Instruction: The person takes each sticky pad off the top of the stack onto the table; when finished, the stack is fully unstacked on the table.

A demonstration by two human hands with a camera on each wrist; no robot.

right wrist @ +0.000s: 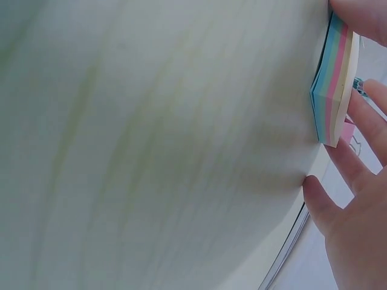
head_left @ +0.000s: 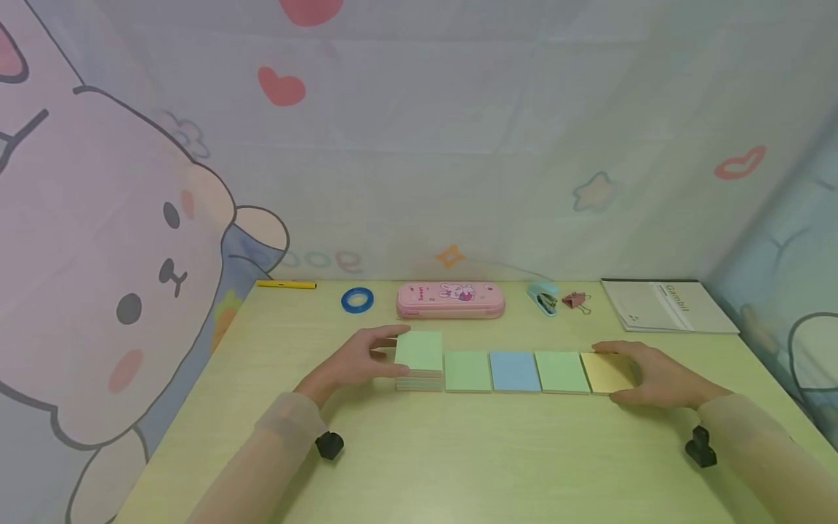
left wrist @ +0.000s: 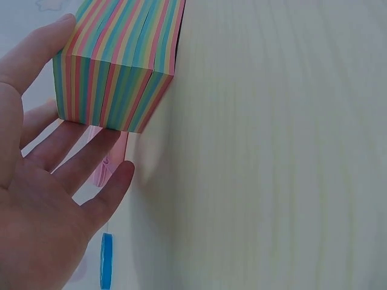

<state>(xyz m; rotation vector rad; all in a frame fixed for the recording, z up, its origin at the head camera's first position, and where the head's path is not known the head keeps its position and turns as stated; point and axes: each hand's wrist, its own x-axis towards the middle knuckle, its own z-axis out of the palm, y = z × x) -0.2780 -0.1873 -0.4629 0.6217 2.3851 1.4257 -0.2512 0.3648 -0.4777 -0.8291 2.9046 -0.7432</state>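
Desk [head_left: 458, 451] of pale wood, with a row of sticky-note pads across its middle. Left hand [head_left: 356, 360] cups the tall striped stack [head_left: 419, 360] at the row's left end, thumb and fingers loosely curled on opposite sides. Right hand [head_left: 655, 375] likewise holds the thin yellow-topped pad [head_left: 605, 371] at the right end. Three thin pads [head_left: 513, 371] already lie between; the stack seems largely undealt. Wrist views crop the fingertips.
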